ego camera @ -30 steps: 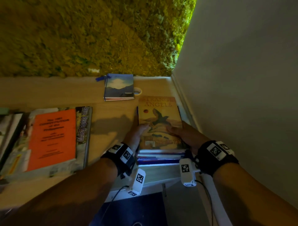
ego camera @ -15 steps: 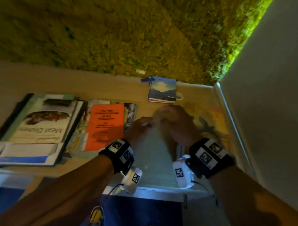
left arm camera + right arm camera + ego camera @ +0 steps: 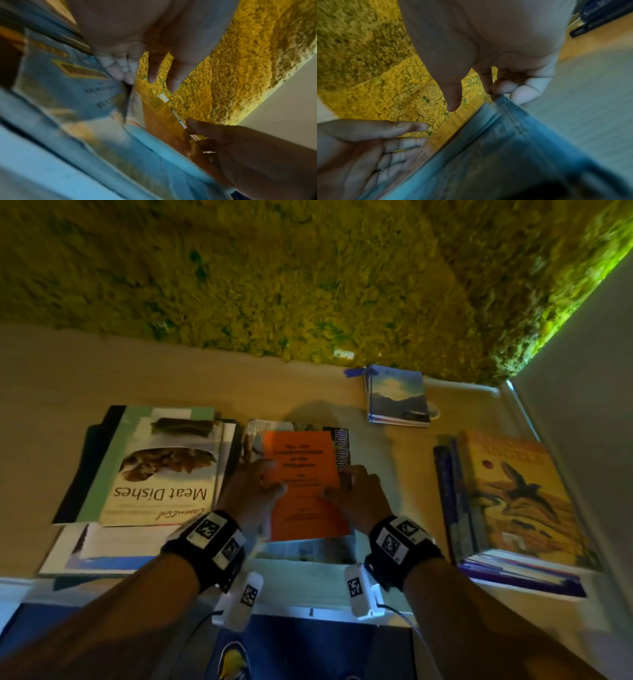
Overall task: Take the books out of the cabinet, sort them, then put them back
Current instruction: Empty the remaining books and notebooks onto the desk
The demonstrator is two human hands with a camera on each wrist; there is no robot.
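Three piles of books lie on the wooden top (image 3: 137, 378). The middle pile has an orange booklet (image 3: 301, 470) lying on a larger magazine-like book (image 3: 343, 445). My left hand (image 3: 253, 491) lies against the pile's left side, fingers straight (image 3: 118, 70), thumb towards the orange cover. My right hand (image 3: 356, 498) is at the pile's right side, with bent fingers (image 3: 522, 92) on the edge and the thumb on the cover. Both wrist views are blurred. The "Meat Dishes" pile (image 3: 161, 467) lies left, the bird-cover pile (image 3: 513, 491) right.
A small blue book (image 3: 397, 395) lies at the back, beside a white ring-shaped object. A yellow-green moss wall (image 3: 308, 268) rises behind the top and a white wall (image 3: 589, 371) closes the right side. The top's white front edge (image 3: 301, 583) is near my wrists.
Both hands left the bird-cover pile at the right and moved left to the pile with the orange booklet. My view swung left, bringing the "Meat Dishes" pile into sight.
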